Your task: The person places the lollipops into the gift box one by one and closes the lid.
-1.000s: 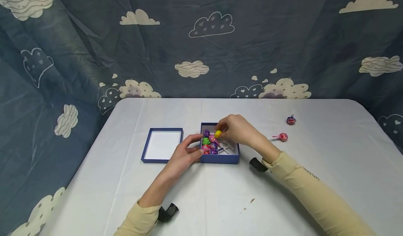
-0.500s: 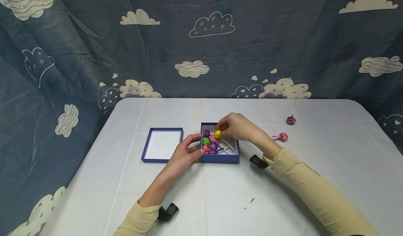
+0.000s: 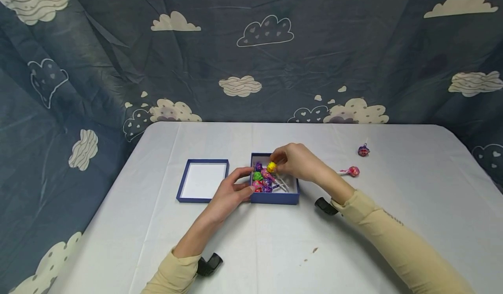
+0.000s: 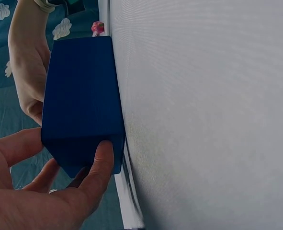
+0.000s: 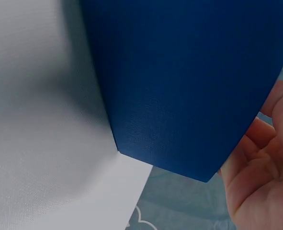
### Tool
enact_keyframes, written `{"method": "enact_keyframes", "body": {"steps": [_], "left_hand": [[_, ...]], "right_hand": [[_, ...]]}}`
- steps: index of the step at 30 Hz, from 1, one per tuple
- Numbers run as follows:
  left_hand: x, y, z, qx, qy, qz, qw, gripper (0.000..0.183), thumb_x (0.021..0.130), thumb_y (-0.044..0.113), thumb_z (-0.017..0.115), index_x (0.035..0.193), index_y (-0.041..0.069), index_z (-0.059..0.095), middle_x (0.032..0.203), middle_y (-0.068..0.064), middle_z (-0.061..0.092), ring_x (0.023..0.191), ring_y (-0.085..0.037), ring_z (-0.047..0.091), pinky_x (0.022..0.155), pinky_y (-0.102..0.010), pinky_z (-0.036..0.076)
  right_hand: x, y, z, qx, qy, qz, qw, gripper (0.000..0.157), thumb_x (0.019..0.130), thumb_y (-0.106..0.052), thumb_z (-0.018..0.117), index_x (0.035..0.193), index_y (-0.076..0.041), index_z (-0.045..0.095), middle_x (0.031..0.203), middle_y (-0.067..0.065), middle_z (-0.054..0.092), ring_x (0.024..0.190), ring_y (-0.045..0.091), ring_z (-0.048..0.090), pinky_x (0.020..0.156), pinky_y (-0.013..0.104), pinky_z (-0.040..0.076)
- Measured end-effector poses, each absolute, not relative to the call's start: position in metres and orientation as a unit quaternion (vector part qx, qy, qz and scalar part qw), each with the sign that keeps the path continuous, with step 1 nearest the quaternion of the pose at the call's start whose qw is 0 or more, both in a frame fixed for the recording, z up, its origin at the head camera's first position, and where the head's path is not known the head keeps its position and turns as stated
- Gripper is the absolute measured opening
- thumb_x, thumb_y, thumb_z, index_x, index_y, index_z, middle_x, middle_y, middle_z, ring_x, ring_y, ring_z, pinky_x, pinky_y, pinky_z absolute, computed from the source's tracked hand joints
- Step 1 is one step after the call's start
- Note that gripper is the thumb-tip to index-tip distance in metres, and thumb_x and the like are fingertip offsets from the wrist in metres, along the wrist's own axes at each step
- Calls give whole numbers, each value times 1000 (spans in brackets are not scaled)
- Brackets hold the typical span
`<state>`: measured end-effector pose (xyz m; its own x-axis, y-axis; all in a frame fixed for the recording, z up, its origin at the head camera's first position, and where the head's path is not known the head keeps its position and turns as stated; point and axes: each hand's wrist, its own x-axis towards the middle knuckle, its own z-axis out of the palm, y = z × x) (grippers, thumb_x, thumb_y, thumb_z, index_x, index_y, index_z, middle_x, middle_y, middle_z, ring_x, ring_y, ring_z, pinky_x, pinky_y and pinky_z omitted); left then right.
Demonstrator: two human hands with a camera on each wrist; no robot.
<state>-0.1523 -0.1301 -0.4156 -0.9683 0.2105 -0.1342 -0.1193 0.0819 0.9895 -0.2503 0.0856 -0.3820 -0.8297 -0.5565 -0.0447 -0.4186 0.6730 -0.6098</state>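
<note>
A blue box (image 3: 275, 198) with a pale inside stands on the table, holding several wrapped lollipops, among them a green lollipop (image 3: 257, 176). Their candy heads bunch at the left, with white sticks (image 3: 280, 184) toward the right. My left hand (image 3: 232, 189) grips the box's left side, fingers at its rim and wall; the left wrist view shows the hand (image 4: 60, 196) at the box's end (image 4: 84, 96). Reaching in over the far right rim, my right hand (image 3: 296, 161) pinches a yellow lollipop (image 3: 271, 167). In the right wrist view, the box wall (image 5: 179, 86) hides the fingertips.
Left of the box lies a blue-edged lid (image 3: 202, 180), its white inside facing up. Over on the right are a pink lollipop (image 3: 353, 171) and a dark purple-red lollipop (image 3: 363, 150). The white-covered table (image 3: 251, 250) meets a cloud-patterned curtain (image 3: 220, 58) behind.
The yellow lollipop in my right hand has shifted very slightly left, and its stick now lies nearer the other sticks. My left hand, the box and the lid have stayed put.
</note>
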Motion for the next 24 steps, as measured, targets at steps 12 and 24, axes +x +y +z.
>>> {"method": "enact_keyframes", "body": {"steps": [12,24], "left_hand": [[-152,-130,-416,33,727,675,122,49,95,3,59,142,7,48,147,-15,42,123,-33,54,89,-39,53],[-152,-130,-415,31,728,674,122,49,95,3,60,142,8,48,147,-14,42,123,-33,54,88,-39,53]], "right_hand": [[-239,88,-386,-279,912,-293,67,20,86,-10,76,106,-12,75,93,-2,71,83,14,64,77,34,53],[-236,96,-391,-263,926,-269,-14,21,80,-16,82,100,-22,78,96,-1,69,100,21,46,82,40,38]]}}
